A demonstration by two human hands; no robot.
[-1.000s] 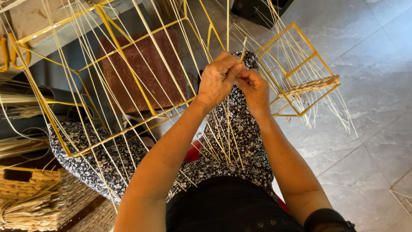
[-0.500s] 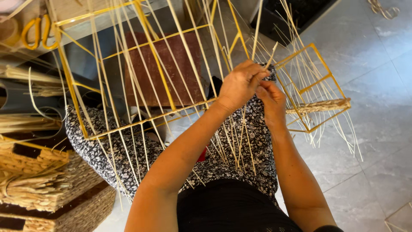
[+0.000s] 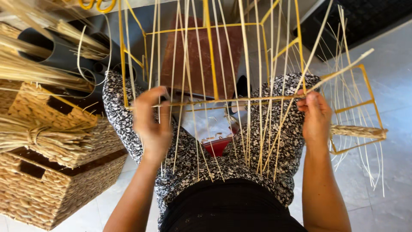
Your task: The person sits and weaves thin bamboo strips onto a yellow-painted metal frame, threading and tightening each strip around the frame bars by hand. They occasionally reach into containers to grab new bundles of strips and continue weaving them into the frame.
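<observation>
**Yellow wire frame held across the lap, strung with pale reed**

Black fabric and a black-and-white patterned garment [image 3: 240,159] fill the nearest part of the view, covering the lap of the seated person. Just above it, the yellow wire frame [image 3: 210,51] is held at its lower horizontal bar. The left hand [image 3: 152,124] is closed around that bar and a few pale reed strands [image 3: 246,86], thumb toward the body. The right hand [image 3: 316,116] is pinched on the bar's right end, where one strand is caught under the thumb.

The frame is judged light and rigid, best gripped on its bars or corners. The strands are judged thin, springy and prone to kinking or snapping if bent sharply; they are better taken near the bar than at their free tips.

To the left, woven baskets [image 3: 56,180] and a tied straw bundle [image 3: 38,137] are stacked. Further right, a second, smaller yellow frame [image 3: 365,107] with a started woven band lies over the grey tiled floor [image 3: 395,180].
</observation>
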